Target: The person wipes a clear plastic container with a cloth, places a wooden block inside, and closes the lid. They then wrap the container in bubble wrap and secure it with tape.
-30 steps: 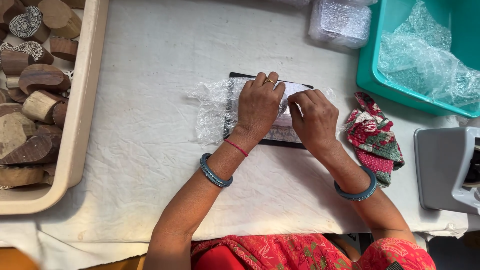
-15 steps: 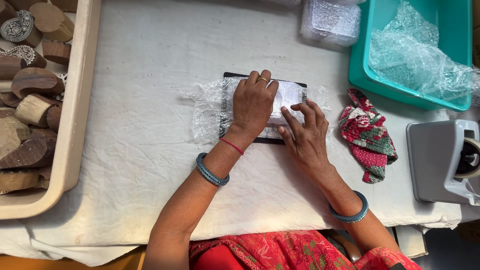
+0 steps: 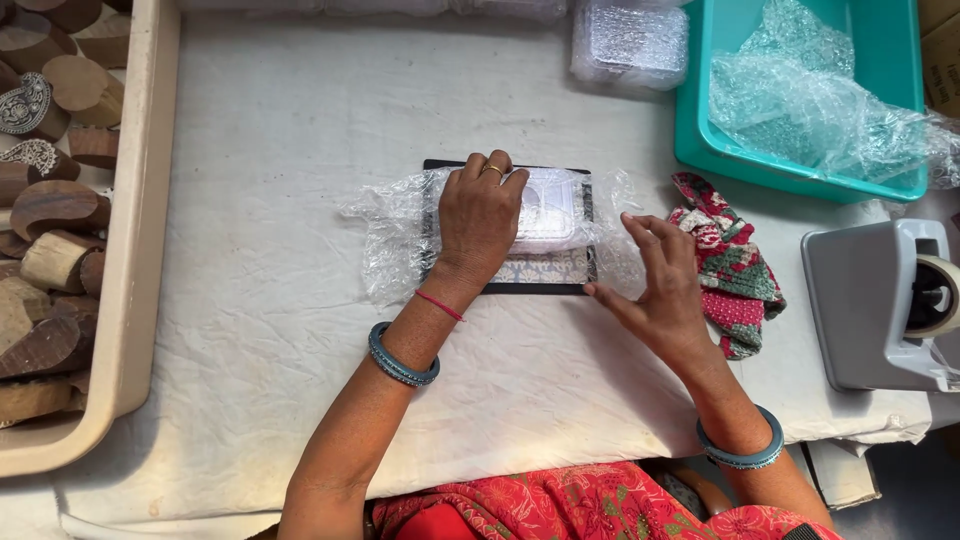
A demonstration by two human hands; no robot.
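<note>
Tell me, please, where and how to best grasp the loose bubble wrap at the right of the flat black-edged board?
Pinch the free right flap of the bubble wrap, coming from the right. It sticks out past the board, beside the right hand, while the left hand presses the middle.

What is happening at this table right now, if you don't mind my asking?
A person is wrapping a flat black-edged board in bubble wrap on a white cloth-covered table. The left hand presses flat on the wrapped bundle, while the right hand is open at its right edge. A beige tray of wooden blocks sits to the left; a teal bin, a patterned cloth and a tape dispenser sit to the right.
</note>
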